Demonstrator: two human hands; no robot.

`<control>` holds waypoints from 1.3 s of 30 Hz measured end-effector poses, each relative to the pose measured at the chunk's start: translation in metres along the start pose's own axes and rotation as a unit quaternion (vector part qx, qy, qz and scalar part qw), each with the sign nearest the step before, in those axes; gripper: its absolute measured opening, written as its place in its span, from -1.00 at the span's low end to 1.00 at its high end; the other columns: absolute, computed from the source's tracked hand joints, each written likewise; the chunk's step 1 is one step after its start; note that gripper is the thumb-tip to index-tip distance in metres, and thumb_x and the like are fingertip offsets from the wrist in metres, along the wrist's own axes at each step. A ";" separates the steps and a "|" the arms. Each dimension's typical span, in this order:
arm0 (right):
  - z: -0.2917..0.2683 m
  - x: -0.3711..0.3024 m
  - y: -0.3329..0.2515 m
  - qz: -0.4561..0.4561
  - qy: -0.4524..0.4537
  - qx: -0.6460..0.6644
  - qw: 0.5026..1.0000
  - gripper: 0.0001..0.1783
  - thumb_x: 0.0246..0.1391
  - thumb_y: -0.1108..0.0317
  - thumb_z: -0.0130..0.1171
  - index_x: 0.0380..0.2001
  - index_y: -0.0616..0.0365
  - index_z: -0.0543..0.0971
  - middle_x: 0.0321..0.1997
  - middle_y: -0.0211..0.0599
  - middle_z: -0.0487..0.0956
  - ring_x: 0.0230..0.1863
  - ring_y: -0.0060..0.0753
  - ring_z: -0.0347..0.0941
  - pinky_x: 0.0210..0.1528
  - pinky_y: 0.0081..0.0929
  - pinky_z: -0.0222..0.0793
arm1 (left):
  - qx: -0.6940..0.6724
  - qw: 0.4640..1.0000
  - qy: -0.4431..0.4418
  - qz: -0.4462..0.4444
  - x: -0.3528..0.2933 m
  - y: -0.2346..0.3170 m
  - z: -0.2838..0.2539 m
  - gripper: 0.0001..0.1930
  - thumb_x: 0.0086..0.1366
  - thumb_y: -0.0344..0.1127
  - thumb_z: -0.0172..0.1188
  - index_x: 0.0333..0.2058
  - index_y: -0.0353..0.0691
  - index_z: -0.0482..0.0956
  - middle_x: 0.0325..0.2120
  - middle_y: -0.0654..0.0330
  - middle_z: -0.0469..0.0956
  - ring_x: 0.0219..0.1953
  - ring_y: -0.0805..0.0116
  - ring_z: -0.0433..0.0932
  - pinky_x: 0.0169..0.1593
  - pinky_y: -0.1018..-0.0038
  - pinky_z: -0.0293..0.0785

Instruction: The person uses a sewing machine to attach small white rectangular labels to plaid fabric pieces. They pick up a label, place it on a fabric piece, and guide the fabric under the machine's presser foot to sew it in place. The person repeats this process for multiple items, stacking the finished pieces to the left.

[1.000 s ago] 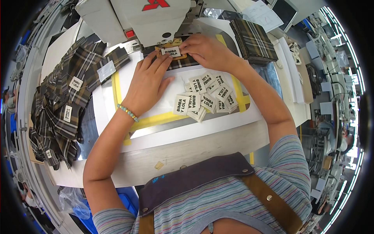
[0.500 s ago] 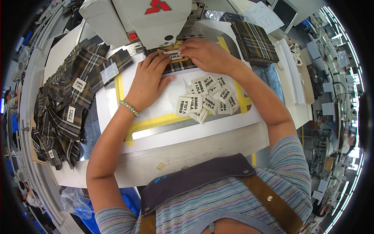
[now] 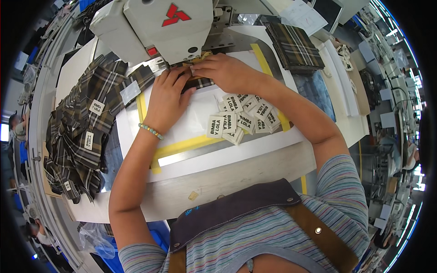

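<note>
Both of my hands are under the head of a white sewing machine (image 3: 168, 32), at a dark plaid fabric piece (image 3: 200, 83). My left hand (image 3: 169, 93) lies over the left part of the work, fingers stretched forward and thumb apart. My right hand (image 3: 230, 74) reaches in from the right with its fingers bent and pressed together, the tips close to my left fingers. What those tips hold is hidden. Part of a brownish-yellow frame (image 3: 203, 56) shows above them. Close below my right hand lies a loose heap of cream printed labels (image 3: 243, 119).
On the left is a heap of plaid pieces (image 3: 75, 150), some bearing labels. A neat stack of plaid fabric (image 3: 296, 48) stands at the right, with paper sheets (image 3: 304, 18) behind it. Yellow tape (image 3: 191, 144) borders the white work surface (image 3: 200, 107).
My right hand has moved left and slightly nearer, towards my left fingers. The label that showed between my hands is now covered. The whole view has shifted slightly.
</note>
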State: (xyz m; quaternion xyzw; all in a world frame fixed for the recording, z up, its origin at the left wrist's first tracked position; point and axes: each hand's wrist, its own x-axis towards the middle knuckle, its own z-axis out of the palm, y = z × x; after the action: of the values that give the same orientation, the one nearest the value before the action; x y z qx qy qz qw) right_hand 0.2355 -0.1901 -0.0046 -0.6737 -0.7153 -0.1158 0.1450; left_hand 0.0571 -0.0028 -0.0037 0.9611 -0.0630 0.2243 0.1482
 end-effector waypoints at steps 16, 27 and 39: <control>0.000 -0.002 0.005 0.046 0.003 0.050 0.998 -0.58 0.26 0.53 0.14 0.11 -0.04 0.73 0.31 -0.46 0.63 0.26 -0.15 0.53 0.36 -0.24 0.49 | 0.083 0.993 -0.082 0.017 -0.010 -0.014 -0.014 -0.51 0.46 -0.22 0.26 0.27 -0.33 0.52 0.36 0.07 0.49 0.41 -0.08 0.39 0.45 0.07 0.33; -0.001 -0.002 0.002 0.060 -0.007 0.058 0.996 -0.55 0.23 0.54 0.12 0.14 -0.01 0.72 0.31 -0.39 0.62 0.31 -0.15 0.49 0.41 -0.23 0.42 | 0.079 0.992 -0.094 0.016 -0.008 -0.012 -0.020 -0.52 0.44 -0.25 0.28 0.25 -0.37 0.53 0.34 0.01 0.50 0.37 -0.10 0.42 0.42 0.09 0.37; -0.004 0.005 0.003 0.041 -0.016 0.048 0.998 -0.58 0.20 0.58 0.09 0.06 0.09 0.74 0.27 -0.28 0.65 0.30 -0.13 0.52 0.36 -0.20 0.45 | 0.051 0.994 -0.091 0.021 0.000 -0.012 -0.024 -0.56 0.41 -0.29 0.32 0.17 -0.41 0.57 0.23 -0.07 0.58 0.30 -0.13 0.48 0.40 0.09 0.40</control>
State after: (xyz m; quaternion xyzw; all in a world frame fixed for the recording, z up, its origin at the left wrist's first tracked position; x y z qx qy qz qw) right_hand 0.2388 -0.1863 0.0011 -0.6966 -0.6940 -0.0649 0.1701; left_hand 0.0500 0.0162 0.0136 0.9824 -0.0848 0.1416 0.0878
